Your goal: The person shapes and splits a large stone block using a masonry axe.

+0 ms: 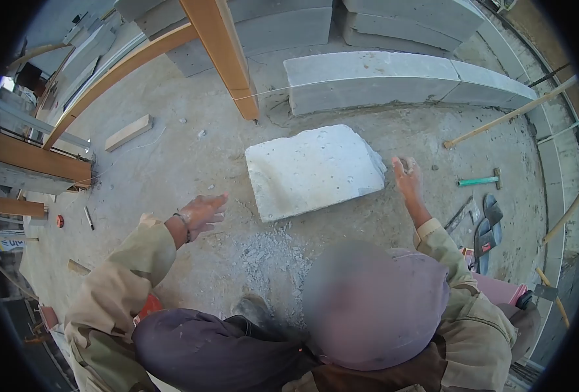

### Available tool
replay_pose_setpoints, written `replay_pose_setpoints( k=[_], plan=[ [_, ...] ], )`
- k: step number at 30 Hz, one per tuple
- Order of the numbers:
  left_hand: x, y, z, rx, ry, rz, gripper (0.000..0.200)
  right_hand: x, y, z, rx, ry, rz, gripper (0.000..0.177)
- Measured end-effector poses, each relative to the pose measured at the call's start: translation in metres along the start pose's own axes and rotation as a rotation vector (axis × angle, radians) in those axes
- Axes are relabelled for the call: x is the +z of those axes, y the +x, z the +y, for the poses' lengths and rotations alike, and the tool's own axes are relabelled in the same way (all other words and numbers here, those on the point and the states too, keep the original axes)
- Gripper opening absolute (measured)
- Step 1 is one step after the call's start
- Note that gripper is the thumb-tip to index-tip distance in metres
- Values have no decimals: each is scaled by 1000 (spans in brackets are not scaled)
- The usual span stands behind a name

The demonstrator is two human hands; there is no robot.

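Constr. site, dusty conc. flr. (178,166), low blk. wall (374,88), wood frame (222,55), rubble (273,258), hammer (477,181)

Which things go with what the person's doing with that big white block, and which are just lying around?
Probably part of the job:
White block
Left hand and right hand, one on each side of it
Grey crumbs on the floor nearby

Seemingly just lying about:
Green-handled hammer, though it might be a tool for this
Dark sandals
Short wooden piece

The pale grey, slab-shaped, stone-like block (315,171) is matt and pitted, its edges ragged. The upright orange-brown wooden post (222,52) looks smooth, the grey concrete-like floor (162,189) dusty. The green-handled hammer (476,182) has a head probably of metal.
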State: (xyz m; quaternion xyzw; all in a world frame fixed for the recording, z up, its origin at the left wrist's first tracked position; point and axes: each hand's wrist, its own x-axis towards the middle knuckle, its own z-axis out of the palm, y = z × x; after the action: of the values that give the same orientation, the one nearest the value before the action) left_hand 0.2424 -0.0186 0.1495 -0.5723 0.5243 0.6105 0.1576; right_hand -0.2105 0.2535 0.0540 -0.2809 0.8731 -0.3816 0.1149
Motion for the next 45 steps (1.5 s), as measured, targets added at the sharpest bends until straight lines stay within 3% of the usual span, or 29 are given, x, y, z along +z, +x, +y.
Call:
replay_pose_setpoints(
  k=[3, 5, 6, 8, 9, 11, 15, 17, 22, 27, 28, 30, 38, 45],
  plan=[
    [47, 61, 20, -28, 55, -75, 108, 47, 19, 19, 23, 123, -53, 50],
    [99, 111, 7, -1, 68, 212, 109, 64, 5, 12, 0, 172, -52, 50],
    [121, 108, 11, -13, 64, 219, 109, 69, 0, 9, -16, 212, -32, 50],
    [158, 90, 15, 166, -10, 692, 91, 70, -1, 15, 14, 302, -36, 49],
    [162, 84, 8, 150, -12, 692, 91, 69, -1, 16, 43, 394, -27, 47],
    [161, 79, 4, 377, -133, 706, 74, 63, 8, 17, 25, 323, -81, 43],
    [166, 80, -10, 427, -276, 686, 63, 58, 27, 18, -50, 171, -115, 37],
    [171, 96, -27, 577, -588, 671, 57, 63, 34, 12, -72, 224, -167, 37],
    [191, 95, -25, 539, -685, 729, 56, 76, 38, 20, -85, 342, -188, 36],
    [190, 91, -11, 525, -769, 694, 53, 73, 44, 31, 235, 717, -193, 31],
    [188, 89, -2, 534, -773, 679, 51, 66, 45, 22, 236, 714, -191, 31],
    [182, 85, 23, 547, -775, 661, 49, 44, 52, 1, 489, 635, -85, 31],
    [146, 65, 99, 478, -430, 630, 59, 5, 110, -34, 492, 740, -217, 39],
    [157, 82, 100, 505, -621, 648, 55, 3, 106, -54, 531, 771, -200, 49]
  ],
)
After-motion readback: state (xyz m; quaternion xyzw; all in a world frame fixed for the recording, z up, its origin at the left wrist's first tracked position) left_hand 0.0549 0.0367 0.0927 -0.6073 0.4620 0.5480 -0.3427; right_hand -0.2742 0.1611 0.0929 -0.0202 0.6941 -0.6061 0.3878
